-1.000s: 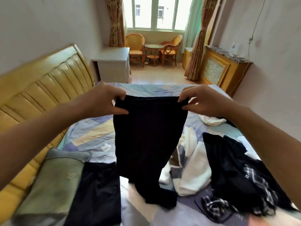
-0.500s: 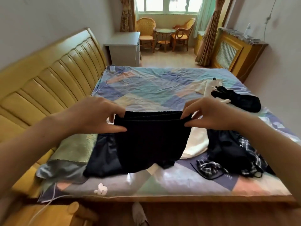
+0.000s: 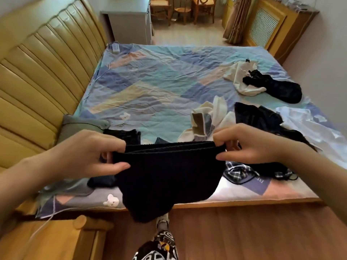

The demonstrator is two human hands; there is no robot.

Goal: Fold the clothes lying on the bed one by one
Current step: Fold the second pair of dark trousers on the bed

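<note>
A black ribbed garment (image 3: 165, 177) hangs doubled over the near edge of the bed (image 3: 150, 87). My left hand (image 3: 90, 154) pinches its upper left corner and my right hand (image 3: 247, 145) pinches its upper right corner, keeping the top edge stretched flat between them. Its lower part droops past the bed edge toward the floor. Behind it a cream and grey garment (image 3: 208, 119) lies crumpled. A heap of black and plaid clothes (image 3: 262, 147) sits to the right. Farther back lie a cream garment (image 3: 242, 77) and a black one (image 3: 277, 89).
A padded yellow headboard (image 3: 41, 81) runs along the left. A green pillow (image 3: 80, 124) and a dark folded piece (image 3: 125, 136) lie by it. A white garment (image 3: 308, 124) lies at the right edge. A wooden nightstand (image 3: 52, 239) stands at lower left, with wood floor (image 3: 244, 231) below.
The garment went from hanging full length to doubled and shorter, and my hands came down toward the near bed edge. The view tilted downward, showing the floor and my leg.
</note>
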